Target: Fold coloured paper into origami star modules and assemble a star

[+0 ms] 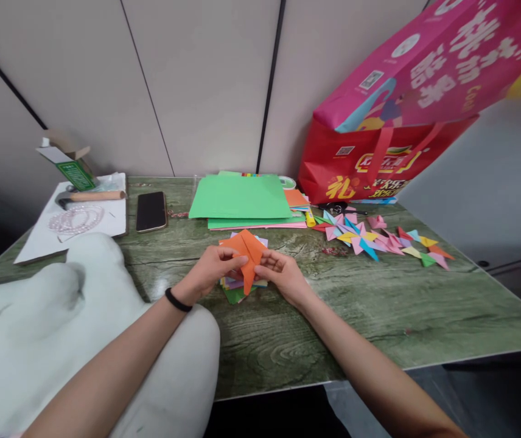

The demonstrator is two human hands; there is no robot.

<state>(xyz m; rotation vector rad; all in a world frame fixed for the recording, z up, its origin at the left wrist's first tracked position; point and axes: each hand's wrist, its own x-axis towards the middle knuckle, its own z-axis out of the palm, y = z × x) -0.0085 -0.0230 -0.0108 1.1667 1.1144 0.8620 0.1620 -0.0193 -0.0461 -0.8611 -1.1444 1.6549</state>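
Note:
Between my two hands is a folded sheet of orange origami paper [246,248], with a broad pointed top and a narrow tip hanging down. My left hand [219,267] pinches its left side, the thumb lying across the front. On the right side, my right hand [282,274] grips the edge with thumb and fingers. Beneath them lies a small stack of coloured paper squares [235,296], mostly covered by the hands and the orange piece. A black band circles my left wrist.
Green paper sheets [241,198] lie behind my hands. Folded paper stars [356,234] spread to the right, before large gift bags [361,164]. A phone [151,212], a hammer [91,196] and a bead string [76,219] are at left. A large white sculpted form [59,340] crowds my left arm.

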